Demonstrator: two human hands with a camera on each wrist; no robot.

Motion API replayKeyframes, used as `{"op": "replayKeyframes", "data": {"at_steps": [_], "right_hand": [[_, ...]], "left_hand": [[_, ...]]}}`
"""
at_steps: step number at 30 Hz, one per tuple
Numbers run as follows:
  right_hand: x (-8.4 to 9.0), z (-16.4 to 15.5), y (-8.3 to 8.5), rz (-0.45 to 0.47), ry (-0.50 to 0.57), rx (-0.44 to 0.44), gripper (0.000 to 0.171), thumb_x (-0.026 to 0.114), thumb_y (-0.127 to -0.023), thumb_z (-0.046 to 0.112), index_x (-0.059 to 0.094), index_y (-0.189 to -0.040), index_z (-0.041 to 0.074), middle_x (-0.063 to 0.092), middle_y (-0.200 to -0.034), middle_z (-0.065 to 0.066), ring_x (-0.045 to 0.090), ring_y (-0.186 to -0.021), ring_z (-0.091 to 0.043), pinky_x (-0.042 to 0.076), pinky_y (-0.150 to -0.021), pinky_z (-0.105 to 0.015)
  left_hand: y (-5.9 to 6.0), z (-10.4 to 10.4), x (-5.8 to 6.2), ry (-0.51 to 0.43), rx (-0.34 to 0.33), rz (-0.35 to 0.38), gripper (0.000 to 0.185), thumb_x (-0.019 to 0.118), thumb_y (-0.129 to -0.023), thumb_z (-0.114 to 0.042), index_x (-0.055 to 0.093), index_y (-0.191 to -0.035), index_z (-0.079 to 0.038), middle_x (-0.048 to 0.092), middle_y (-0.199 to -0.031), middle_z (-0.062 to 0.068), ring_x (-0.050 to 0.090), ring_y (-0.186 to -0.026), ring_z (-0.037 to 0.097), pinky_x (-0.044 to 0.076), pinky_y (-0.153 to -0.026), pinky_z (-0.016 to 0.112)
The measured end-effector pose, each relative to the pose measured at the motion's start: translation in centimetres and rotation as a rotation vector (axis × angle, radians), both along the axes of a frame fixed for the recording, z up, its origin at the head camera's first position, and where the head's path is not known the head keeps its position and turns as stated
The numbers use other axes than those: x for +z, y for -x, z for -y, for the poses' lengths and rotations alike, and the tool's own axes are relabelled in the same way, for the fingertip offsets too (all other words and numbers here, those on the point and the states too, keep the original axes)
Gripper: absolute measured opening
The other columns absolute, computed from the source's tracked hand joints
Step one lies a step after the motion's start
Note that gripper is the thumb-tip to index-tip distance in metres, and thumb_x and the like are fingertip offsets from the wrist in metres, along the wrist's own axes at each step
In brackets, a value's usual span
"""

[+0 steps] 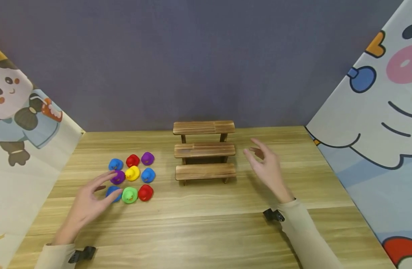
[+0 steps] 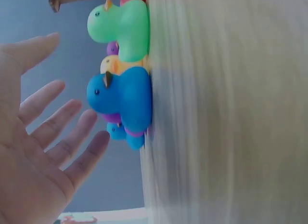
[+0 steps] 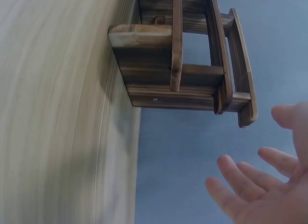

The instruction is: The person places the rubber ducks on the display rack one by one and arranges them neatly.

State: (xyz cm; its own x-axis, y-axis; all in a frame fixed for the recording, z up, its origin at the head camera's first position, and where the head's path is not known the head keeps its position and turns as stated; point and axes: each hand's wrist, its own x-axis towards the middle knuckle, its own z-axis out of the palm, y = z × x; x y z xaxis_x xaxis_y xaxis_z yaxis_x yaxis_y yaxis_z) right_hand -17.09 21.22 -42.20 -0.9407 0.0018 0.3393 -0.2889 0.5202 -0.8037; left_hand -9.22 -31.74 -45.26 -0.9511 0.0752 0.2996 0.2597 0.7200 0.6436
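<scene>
In the head view my left hand hovers over the left end of a group of rubber ducks, fingers spread and holding nothing. Its fingertips overlap a purple duck and a blue duck. Beside these are a green duck, a yellow duck, a red duck and several more in rows. The left wrist view shows a gap between the fingers and the near blue duck. My right hand, relaxed and with nothing in it, is just right of a three-step wooden shelf.
The wood-grain table carries the ducks and shelf. Behind it rises a grey-blue wall. Cartoon-printed panels stand along the left and right sides. A black wrist strap piece juts from each sleeve.
</scene>
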Motion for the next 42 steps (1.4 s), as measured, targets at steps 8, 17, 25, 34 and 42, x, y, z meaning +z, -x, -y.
{"op": "replayKeyframes", "data": {"at_steps": [8,17,25,34,42], "right_hand": [[-0.3,1.4,0.8,0.074,0.039,0.039,0.056,0.071,-0.104,0.026,0.055,-0.154,0.006,0.069,-0.138,-0.026,0.073,-0.121,-0.041,0.059,-0.102,-0.044],[-0.8,3.0,1.5,0.123,0.060,0.087,0.057,0.071,-0.105,0.028,0.054,-0.154,0.006,0.061,-0.150,-0.025,0.071,-0.125,-0.039,0.059,-0.103,-0.042],[-1.1,4.1,1.9,0.155,0.052,0.086,0.057,0.073,-0.103,0.031,0.057,-0.154,0.012,0.057,-0.157,-0.017,0.069,-0.128,-0.039,0.058,-0.107,-0.046],[-1.6,4.1,2.2,0.208,0.064,0.055,0.058,0.076,-0.100,0.037,0.061,-0.151,0.014,0.061,-0.152,-0.018,0.069,-0.127,-0.037,0.057,-0.109,-0.047],[-1.9,3.8,2.2,0.189,0.051,0.048,0.058,0.078,-0.098,0.040,0.063,-0.149,0.016,0.061,-0.154,-0.014,0.071,-0.125,-0.037,0.059,-0.105,-0.048]], "left_hand": [[-0.4,1.1,-0.3,0.095,-0.006,0.020,0.053,0.092,-0.085,-0.018,0.074,-0.134,-0.008,0.073,-0.133,0.021,0.056,-0.112,-0.017,0.047,-0.088,0.002],[-0.8,1.4,-0.5,0.175,-0.014,0.060,0.051,0.093,-0.082,-0.013,0.075,-0.130,-0.006,0.074,-0.130,0.023,0.075,-0.104,0.047,0.064,-0.084,0.044],[-0.7,1.6,-0.6,0.205,-0.017,0.018,0.045,0.094,-0.080,-0.012,0.079,-0.122,-0.006,0.079,-0.121,0.018,0.077,-0.096,0.042,0.064,-0.077,0.041],[-0.7,1.5,-0.4,0.227,-0.011,0.005,0.040,0.094,-0.079,-0.013,0.082,-0.117,-0.008,0.080,-0.116,0.016,0.077,-0.093,0.042,0.063,-0.076,0.039],[-0.7,1.5,-0.5,0.222,0.000,0.035,0.041,0.094,-0.081,-0.015,0.081,-0.119,-0.008,0.080,-0.118,0.017,0.078,-0.094,0.040,0.063,-0.077,0.041]]}}
